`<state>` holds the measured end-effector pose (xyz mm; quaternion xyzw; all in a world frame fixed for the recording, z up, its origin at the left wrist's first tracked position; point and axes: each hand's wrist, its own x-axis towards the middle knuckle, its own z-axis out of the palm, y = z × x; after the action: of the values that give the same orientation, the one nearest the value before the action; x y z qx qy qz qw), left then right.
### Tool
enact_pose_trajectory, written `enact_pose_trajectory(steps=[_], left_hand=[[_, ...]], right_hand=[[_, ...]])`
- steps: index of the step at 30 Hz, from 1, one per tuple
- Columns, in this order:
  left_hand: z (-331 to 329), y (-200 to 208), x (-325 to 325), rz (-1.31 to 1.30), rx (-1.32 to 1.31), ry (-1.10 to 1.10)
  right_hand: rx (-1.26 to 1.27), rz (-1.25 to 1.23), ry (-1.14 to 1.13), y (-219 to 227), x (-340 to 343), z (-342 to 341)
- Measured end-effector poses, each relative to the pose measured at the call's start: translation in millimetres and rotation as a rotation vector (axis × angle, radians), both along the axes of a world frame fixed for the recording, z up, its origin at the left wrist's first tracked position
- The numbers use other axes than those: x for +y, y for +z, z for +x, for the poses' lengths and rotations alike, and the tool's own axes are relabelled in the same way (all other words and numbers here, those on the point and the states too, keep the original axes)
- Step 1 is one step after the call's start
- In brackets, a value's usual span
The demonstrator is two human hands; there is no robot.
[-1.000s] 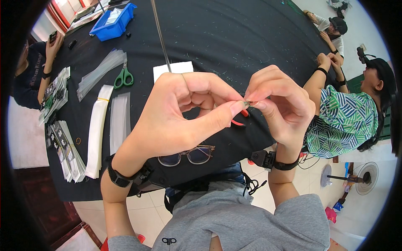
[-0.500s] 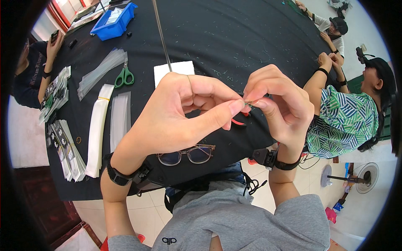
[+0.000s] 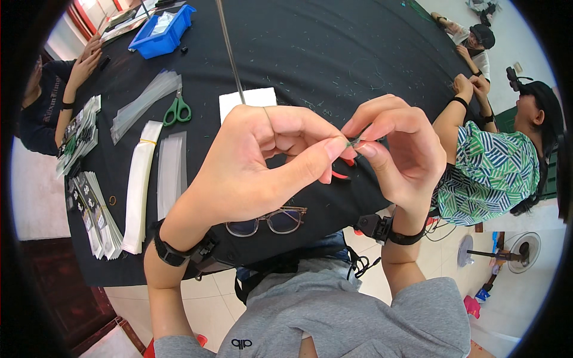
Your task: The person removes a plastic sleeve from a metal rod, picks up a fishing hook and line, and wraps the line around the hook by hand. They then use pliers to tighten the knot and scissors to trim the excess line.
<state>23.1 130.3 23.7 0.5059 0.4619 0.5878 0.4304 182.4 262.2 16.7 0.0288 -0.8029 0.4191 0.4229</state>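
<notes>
My left hand [image 3: 268, 161] and my right hand [image 3: 403, 152] meet in the air above the black table. The left thumb and index finger pinch a tiny green thread [image 3: 354, 142], which shows in the small gap between the hands. At its other side are the right thumb and fingertips, also closed on it; its fine detail is too small to make out. A thin line crosses the back of my left index finger. Behind the fingers lies a red curved handle [image 3: 340, 175], mostly hidden. Eyeglasses [image 3: 280, 221] rest on the table below my left hand.
Green scissors [image 3: 177, 111], clear plastic sleeves [image 3: 172, 173], a banded white stack [image 3: 142, 185] and printed packets [image 3: 95, 215] lie at left. A white pad [image 3: 262, 97], thin upright strands [image 3: 230, 48] and a blue bin [image 3: 161, 33] stand farther off. People sit left and right.
My right fingertips have shifted slightly and show more of the green thread between the hands. My left hand barely moves. The person at left has brought both hands together.
</notes>
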Motion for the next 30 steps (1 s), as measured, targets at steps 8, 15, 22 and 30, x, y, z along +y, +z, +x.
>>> enact_pose_trajectory(steps=[8, 15, 22, 30], left_hand=[[0, 0, 0, -0.002, -0.029, -0.002], [1, -1, 1, 0.009, -0.024, 0.003], [0, -2, 1, 0.033, -0.050, -0.016], [0, -4, 4, -0.005, -0.024, -0.017]], right_hand=[[0.000, 0.029, -0.018, 1, 0, 0], [-0.004, 0.007, -0.019, 0, 1, -1], [-0.018, 0.157, -0.019, 5, 5, 0], [0.046, 0.058, 0.099, 4, 10, -1]])
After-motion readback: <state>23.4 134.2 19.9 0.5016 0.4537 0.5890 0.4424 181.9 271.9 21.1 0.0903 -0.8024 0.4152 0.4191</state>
